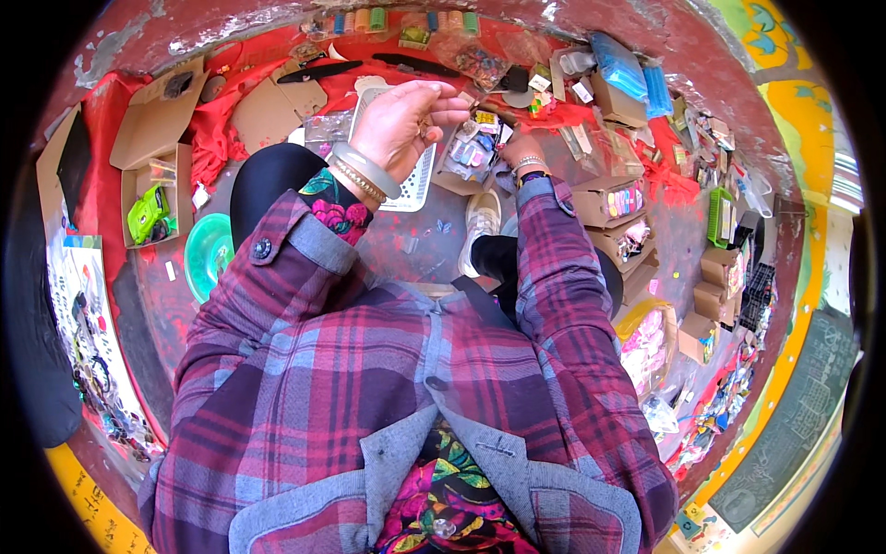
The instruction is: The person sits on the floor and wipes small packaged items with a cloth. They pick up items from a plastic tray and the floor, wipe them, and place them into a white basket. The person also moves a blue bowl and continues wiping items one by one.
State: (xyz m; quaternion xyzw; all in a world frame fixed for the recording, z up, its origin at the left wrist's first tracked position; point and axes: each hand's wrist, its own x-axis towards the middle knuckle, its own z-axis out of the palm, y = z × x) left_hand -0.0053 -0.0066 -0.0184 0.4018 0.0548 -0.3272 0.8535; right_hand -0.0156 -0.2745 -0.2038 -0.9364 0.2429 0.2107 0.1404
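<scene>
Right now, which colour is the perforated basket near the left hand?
The perforated basket is white, in head view.

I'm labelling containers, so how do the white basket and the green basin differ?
The white basket is oblong and perforated; the green basin is round, with no holes visible. The white basket shows partly behind the left hand; the green basin sits farther left. Both are partly hidden.

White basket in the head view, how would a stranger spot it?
Find the person's left hand in the upper middle of the picture. Partly hidden behind it is the white basket. Its pale, hole-dotted surface sets it apart from the brown cardboard box to its right.
</scene>
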